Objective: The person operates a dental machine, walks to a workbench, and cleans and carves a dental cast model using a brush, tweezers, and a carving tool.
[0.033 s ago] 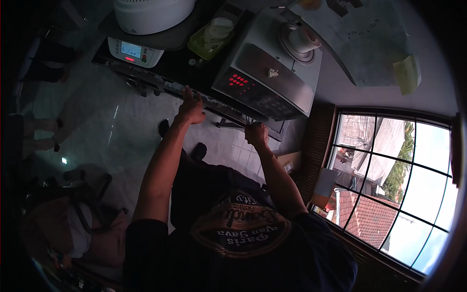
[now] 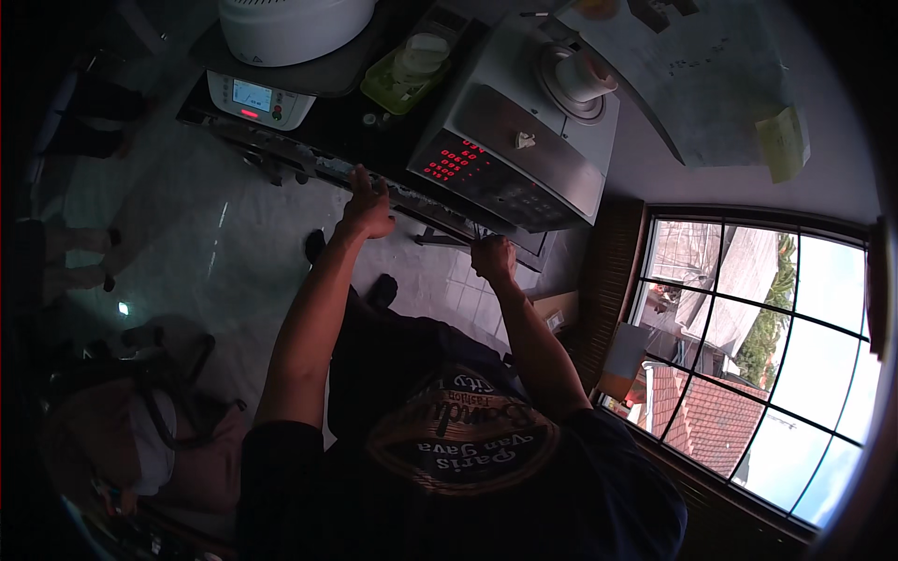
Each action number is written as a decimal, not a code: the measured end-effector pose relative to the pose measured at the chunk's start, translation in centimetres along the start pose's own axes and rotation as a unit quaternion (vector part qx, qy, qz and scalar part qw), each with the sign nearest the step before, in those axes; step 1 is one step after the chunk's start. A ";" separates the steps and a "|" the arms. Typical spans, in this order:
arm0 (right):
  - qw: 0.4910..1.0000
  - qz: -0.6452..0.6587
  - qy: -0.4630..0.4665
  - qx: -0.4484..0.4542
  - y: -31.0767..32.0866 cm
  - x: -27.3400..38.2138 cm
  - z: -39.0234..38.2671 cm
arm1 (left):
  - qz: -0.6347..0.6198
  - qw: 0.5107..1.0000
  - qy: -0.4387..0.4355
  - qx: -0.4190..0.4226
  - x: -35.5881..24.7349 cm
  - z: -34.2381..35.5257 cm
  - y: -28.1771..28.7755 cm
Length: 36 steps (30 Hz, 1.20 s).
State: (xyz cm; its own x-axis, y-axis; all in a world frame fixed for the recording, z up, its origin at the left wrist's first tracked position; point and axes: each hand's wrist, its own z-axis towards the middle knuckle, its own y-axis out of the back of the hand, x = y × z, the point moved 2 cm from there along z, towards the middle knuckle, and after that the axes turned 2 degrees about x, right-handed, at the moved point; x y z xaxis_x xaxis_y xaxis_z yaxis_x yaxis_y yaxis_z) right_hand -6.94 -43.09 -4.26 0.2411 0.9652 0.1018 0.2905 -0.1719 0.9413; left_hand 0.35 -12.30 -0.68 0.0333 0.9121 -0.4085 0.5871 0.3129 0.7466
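Note:
At the front edge of the dark table (image 2: pixel 341 131), my left hand (image 2: pixel 371 209) is open, with its fingers stretched toward the edge and nothing seen in it. My right hand (image 2: pixel 493 256) is closed just below the front of a grey metal instrument (image 2: pixel 519 140). Something thin and dark shows above its knuckles, but I cannot make out what it grips. Red lit digits glow on the instrument's dark front panel (image 2: pixel 454 161). A white cylindrical part (image 2: pixel 585 77) sits in a round opening on its top.
Left on the table stands a white rounded device (image 2: pixel 295 28) with a lit control screen (image 2: pixel 253 95). Between the machines is a yellow-green tray (image 2: pixel 388 86) holding white items. A barred window (image 2: pixel 758 346) is at right. Chairs (image 2: pixel 178 402) and people's legs (image 2: pixel 79 262) are at left.
The red digits on the instrument's panel look different, with more rows lit now. Both hands stay in place.

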 end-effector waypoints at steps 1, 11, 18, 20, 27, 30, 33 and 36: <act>0.987 -0.122 0.072 -0.070 -1.2 -1.3 0.5 | 0.002 1.000 -0.009 -0.004 -0.5 0.2 0.1; 0.991 -0.081 0.079 0.073 2.4 2.2 -1.3 | -0.002 1.000 0.006 -0.007 1.0 -0.1 -0.6; 0.983 0.158 -0.080 0.045 3.4 2.0 -1.6 | 0.002 1.000 0.012 -0.004 1.1 -0.2 -0.6; 0.990 0.132 -0.044 -0.011 3.1 1.4 -1.6 | 0.003 1.000 0.015 0.000 1.0 -0.2 -0.6; 0.989 0.121 -0.055 -0.059 1.7 -1.5 -1.4 | 0.001 1.000 0.009 0.001 1.0 -0.1 -0.6; 0.989 0.124 -0.055 -0.065 1.6 -1.3 -1.4 | 0.004 1.000 0.008 -0.004 1.0 -0.1 -0.5; 0.989 0.125 -0.056 -0.051 2.4 0.3 -1.7 | 0.002 1.000 0.013 0.000 1.1 -0.4 -0.5; 0.990 0.119 -0.069 -0.026 2.4 1.1 -1.5 | 0.002 1.000 0.011 -0.005 1.3 -0.3 -0.8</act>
State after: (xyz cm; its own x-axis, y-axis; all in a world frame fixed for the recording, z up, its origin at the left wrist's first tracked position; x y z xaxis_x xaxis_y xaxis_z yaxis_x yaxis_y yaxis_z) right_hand -7.37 -42.16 -1.40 0.4227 0.8617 0.2808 0.1632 -0.3771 0.9117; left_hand -0.28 -11.26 -1.69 0.0171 0.9192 -0.3934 0.5790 0.3117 0.7534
